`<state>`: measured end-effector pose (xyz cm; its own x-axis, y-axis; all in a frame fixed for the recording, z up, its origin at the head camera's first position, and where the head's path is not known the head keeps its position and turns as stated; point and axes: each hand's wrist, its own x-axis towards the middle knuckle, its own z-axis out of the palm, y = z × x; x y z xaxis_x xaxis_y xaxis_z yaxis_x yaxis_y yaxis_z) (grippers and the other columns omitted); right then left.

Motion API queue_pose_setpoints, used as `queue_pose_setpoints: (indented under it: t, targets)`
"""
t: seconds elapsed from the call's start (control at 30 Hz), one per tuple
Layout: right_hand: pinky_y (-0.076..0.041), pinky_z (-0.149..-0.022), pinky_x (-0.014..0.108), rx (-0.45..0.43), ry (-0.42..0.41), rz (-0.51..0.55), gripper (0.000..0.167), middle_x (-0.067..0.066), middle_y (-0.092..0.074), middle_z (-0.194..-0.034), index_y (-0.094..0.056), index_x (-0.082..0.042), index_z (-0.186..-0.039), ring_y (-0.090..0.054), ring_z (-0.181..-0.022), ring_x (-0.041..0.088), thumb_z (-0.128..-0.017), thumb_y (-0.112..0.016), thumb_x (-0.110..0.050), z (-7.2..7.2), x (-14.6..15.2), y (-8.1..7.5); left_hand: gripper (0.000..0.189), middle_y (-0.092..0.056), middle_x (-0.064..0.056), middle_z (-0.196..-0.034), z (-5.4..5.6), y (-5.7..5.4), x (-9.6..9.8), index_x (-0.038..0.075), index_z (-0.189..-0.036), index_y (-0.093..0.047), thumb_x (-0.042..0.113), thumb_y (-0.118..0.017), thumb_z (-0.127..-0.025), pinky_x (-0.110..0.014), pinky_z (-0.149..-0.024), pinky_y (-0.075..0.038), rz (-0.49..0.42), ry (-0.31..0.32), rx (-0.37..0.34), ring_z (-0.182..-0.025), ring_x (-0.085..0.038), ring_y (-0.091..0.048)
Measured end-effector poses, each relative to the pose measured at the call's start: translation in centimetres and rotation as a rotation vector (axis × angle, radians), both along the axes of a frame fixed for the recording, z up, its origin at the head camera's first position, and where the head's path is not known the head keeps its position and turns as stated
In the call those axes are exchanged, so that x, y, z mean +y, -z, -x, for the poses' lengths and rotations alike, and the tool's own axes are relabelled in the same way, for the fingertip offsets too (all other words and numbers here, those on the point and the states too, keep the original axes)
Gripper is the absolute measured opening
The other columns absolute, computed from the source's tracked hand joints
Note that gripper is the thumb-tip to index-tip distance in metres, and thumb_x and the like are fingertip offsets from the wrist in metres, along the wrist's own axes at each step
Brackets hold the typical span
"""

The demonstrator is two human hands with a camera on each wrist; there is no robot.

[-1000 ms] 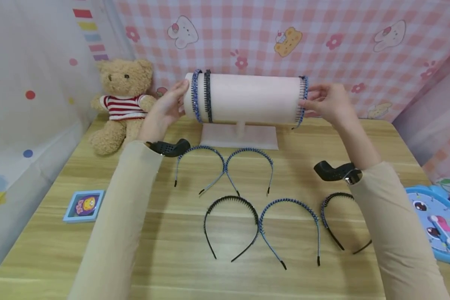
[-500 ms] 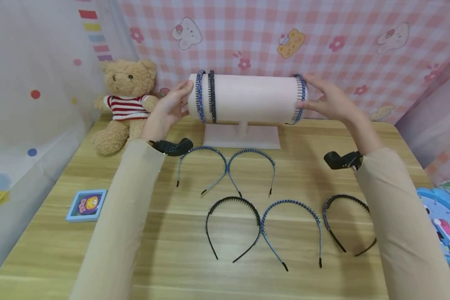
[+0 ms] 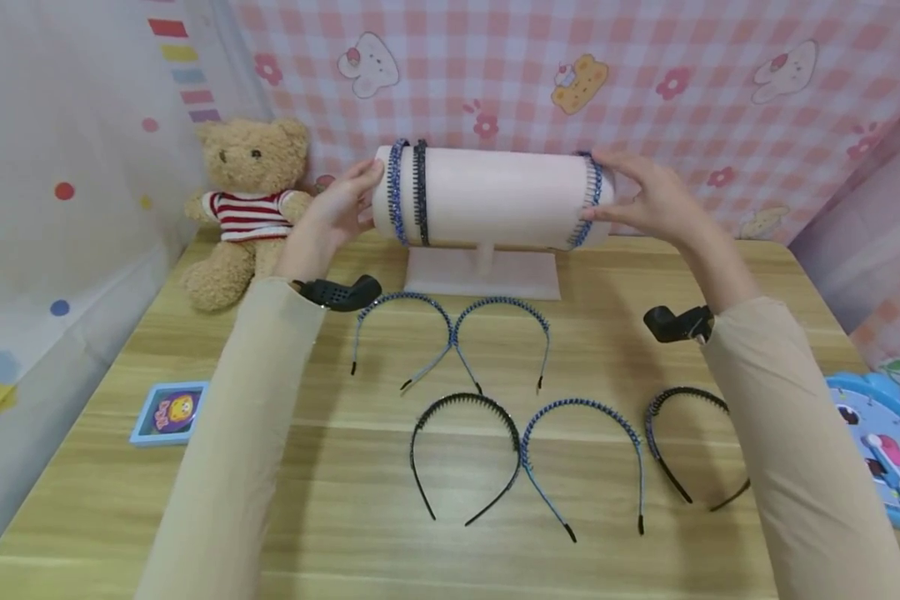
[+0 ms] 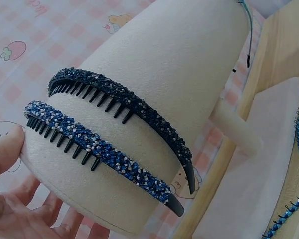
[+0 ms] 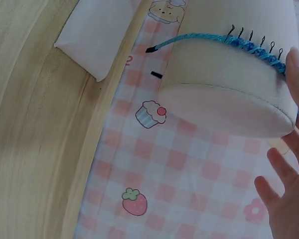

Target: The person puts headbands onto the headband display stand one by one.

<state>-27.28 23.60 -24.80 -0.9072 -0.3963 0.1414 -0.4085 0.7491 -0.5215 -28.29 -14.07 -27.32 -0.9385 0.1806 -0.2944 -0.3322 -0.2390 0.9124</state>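
A padded white headband stand (image 3: 502,200), a horizontal roll on a post and flat base, stands at the back of the table. My left hand (image 3: 330,212) holds the roll's left end, thumb in front. Close to it, a sequined blue headband (image 4: 97,142) and a sequined black headband (image 4: 124,99) sit around the roll. Around its right end goes a wrapped blue headband (image 5: 254,49) with wire loops. My right hand (image 3: 656,200) grips this band with thumb and fingers, the thumb at the front. Some right fingers are hidden behind the roll in the head view.
Several more headbands lie in front, including a black headband (image 3: 468,398) and a blue headband (image 3: 581,403). A teddy bear (image 3: 247,208) sits at the left, behind a small blue frame (image 3: 168,413). A blue toy clock (image 3: 885,450) lies at the right edge.
My right hand has moved left, sliding the wrapped blue headband inward from the roll's right end. My left hand stays at the left end.
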Motion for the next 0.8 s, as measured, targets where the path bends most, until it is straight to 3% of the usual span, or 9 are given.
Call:
queue_pose_setpoints:
  t: [0.2,0.3,0.47,0.6,0.8]
  targets:
    - [-0.016,-0.111,0.052,0.101,-0.062,-0.126,0.079,0.015,-0.03,-0.147,-0.034,-0.009,-0.141,-0.025,-0.136,0.037,-0.077,-0.072,-0.035,-0.1,-1.3,-0.6,0.051,-0.046,0.009,-0.067,0.0,0.1,-0.2,0.024,-0.14,-0.03,0.032,-0.048,-0.093,-0.022,-0.066,-0.032,-0.031,0.002,0.002,-0.056,-0.006,-0.038]
    - [-0.014,-0.112,0.05,0.089,-0.082,-0.148,0.08,0.015,-0.027,-0.148,-0.033,-0.007,-0.141,-0.023,-0.137,0.036,-0.077,-0.073,-0.033,0.0,-2.6,-1.0,0.052,-0.046,0.009,-0.068,0.1,0.1,-0.1,0.025,-0.141,-0.029,0.032,-0.048,-0.093,-0.022,-0.068,-0.033,-0.032,0.002,0.001,-0.059,-0.005,-0.04]
    - [-0.021,-0.11,0.049,0.096,-0.086,-0.202,0.08,0.017,-0.032,-0.145,-0.034,-0.008,-0.141,-0.03,-0.133,0.036,-0.076,-0.073,-0.036,0.4,-5.0,-1.5,0.053,-0.049,0.011,-0.075,0.2,0.0,0.0,0.027,-0.142,-0.027,0.033,-0.048,-0.094,-0.023,-0.075,-0.034,-0.022,-0.002,-0.008,-0.071,-0.003,-0.043]
    - [-0.015,-0.111,0.052,0.099,-0.093,-0.241,0.08,0.016,-0.031,-0.146,-0.033,-0.009,-0.141,-0.025,-0.136,0.036,-0.078,-0.069,-0.043,0.6,-6.9,-1.4,0.054,-0.048,0.011,-0.075,0.2,0.0,0.0,0.028,-0.143,-0.026,0.034,-0.048,-0.094,-0.023,-0.075,-0.033,-0.003,-0.005,-0.013,-0.071,-0.003,-0.042]
    - [-0.01,-0.112,0.05,0.113,-0.189,-0.282,0.085,0.012,-0.028,-0.148,-0.029,-0.008,-0.143,-0.018,-0.139,0.034,-0.077,-0.069,-0.044,0.9,-9.3,-1.4,0.053,-0.05,0.012,-0.084,0.1,0.1,-0.1,0.029,-0.143,-0.026,0.035,-0.047,-0.094,-0.025,-0.083,-0.031,0.015,-0.002,-0.016,-0.08,-0.002,-0.043]
